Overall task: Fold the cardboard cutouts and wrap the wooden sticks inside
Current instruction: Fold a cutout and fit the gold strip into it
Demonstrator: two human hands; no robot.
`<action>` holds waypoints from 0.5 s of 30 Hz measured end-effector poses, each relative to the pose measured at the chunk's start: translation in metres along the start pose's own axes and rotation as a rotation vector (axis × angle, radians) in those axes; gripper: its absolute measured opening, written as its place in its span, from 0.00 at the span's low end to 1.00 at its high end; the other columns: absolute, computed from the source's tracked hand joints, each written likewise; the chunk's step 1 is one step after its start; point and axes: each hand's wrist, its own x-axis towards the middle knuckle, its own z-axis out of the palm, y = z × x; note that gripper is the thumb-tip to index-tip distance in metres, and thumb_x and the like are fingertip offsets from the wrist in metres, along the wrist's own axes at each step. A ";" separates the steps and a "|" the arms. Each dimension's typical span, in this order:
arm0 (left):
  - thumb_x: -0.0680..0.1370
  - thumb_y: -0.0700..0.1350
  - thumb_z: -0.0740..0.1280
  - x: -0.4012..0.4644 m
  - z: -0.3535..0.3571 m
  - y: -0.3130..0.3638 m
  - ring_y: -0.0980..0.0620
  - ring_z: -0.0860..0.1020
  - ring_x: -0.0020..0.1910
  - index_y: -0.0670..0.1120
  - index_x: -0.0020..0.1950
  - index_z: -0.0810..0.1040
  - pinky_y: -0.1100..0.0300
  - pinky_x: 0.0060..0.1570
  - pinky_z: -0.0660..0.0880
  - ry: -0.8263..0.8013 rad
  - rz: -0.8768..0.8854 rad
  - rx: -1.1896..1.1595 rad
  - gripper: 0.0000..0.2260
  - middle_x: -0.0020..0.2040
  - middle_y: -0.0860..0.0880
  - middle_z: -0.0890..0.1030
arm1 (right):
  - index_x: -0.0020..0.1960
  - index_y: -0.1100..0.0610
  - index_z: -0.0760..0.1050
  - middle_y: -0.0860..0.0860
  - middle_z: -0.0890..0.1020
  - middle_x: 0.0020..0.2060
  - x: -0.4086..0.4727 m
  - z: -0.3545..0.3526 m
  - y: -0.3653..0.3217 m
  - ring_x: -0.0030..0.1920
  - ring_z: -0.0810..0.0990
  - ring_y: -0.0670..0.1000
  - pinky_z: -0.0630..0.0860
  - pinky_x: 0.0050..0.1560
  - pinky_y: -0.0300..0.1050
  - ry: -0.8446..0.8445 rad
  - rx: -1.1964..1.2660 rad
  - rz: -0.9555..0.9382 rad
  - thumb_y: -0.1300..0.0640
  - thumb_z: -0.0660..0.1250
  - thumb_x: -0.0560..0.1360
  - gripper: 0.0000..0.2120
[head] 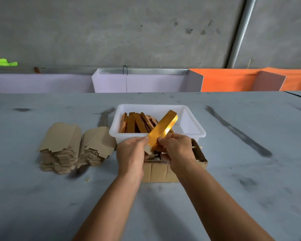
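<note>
Both hands pinch one gold sleeve's near end.
Your left hand (131, 150) and right hand (176, 148) clamp fingertips on the folded cutout (163, 129): light, stiff, probably slick; hold its edges.

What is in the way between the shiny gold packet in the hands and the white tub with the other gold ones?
Nothing visible is. The gold packet, held by the left hand and right hand, already pokes over the near rim of the white tub, whose right side shows bare floor.
</note>
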 end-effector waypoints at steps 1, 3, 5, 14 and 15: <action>0.73 0.39 0.70 0.006 0.004 0.001 0.51 0.78 0.33 0.44 0.39 0.81 0.58 0.34 0.77 -0.025 0.057 0.109 0.03 0.32 0.49 0.79 | 0.37 0.56 0.76 0.54 0.82 0.35 0.009 0.000 -0.004 0.35 0.81 0.51 0.75 0.31 0.42 0.019 -0.039 -0.020 0.64 0.66 0.75 0.09; 0.73 0.41 0.70 0.020 0.013 0.004 0.53 0.77 0.32 0.47 0.33 0.79 0.60 0.34 0.74 -0.066 0.165 0.310 0.09 0.30 0.50 0.79 | 0.37 0.55 0.76 0.53 0.82 0.35 0.029 0.001 -0.013 0.34 0.81 0.51 0.77 0.33 0.42 0.059 -0.119 -0.066 0.65 0.65 0.76 0.10; 0.74 0.43 0.69 0.034 0.024 0.005 0.54 0.78 0.33 0.47 0.33 0.79 0.64 0.32 0.71 -0.073 0.256 0.487 0.10 0.31 0.51 0.80 | 0.41 0.58 0.76 0.54 0.81 0.36 0.048 0.002 -0.021 0.34 0.81 0.52 0.78 0.32 0.42 0.103 -0.165 -0.094 0.66 0.67 0.74 0.06; 0.78 0.45 0.65 0.072 0.049 0.002 0.54 0.79 0.38 0.47 0.45 0.83 0.58 0.42 0.77 -0.144 0.519 0.995 0.07 0.43 0.52 0.83 | 0.36 0.59 0.77 0.54 0.79 0.33 0.126 0.000 -0.022 0.35 0.78 0.53 0.77 0.36 0.42 0.269 -0.375 -0.105 0.66 0.65 0.72 0.07; 0.78 0.45 0.65 0.073 0.049 0.001 0.54 0.79 0.39 0.47 0.46 0.83 0.58 0.43 0.77 -0.153 0.525 1.007 0.07 0.43 0.52 0.83 | 0.36 0.59 0.77 0.53 0.77 0.30 0.131 0.000 -0.022 0.30 0.75 0.52 0.74 0.31 0.40 0.284 -0.417 -0.118 0.64 0.64 0.73 0.07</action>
